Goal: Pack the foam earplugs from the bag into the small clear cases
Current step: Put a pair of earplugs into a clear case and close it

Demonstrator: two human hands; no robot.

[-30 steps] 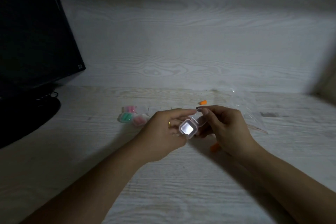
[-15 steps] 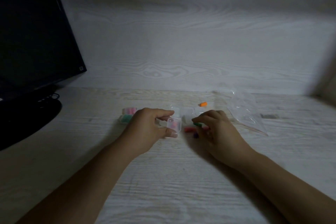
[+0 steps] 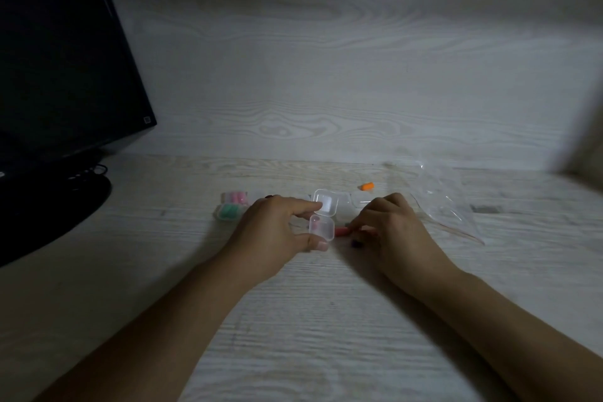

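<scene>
Near the middle of the frame my left hand (image 3: 277, 232) holds a small clear case (image 3: 322, 220) between forefinger and thumb, its hinged lid standing open and tipped toward the top of the frame, the base mouth facing up. Just right of it my right hand (image 3: 388, 232) curls its fingertips round a red earplug (image 3: 342, 231) that lies on the table (image 3: 326, 320) with its long axis running left to right; a dark one sits just below it. An orange earplug (image 3: 367, 186) lies above, also pointing sideways, and the clear bag (image 3: 447, 202) is spread at the right. Filled cases (image 3: 230, 206) sit left of my left hand. Compared with half a second ago, the lid is swung fully open and my right fingers have closed on the red plug.
</scene>
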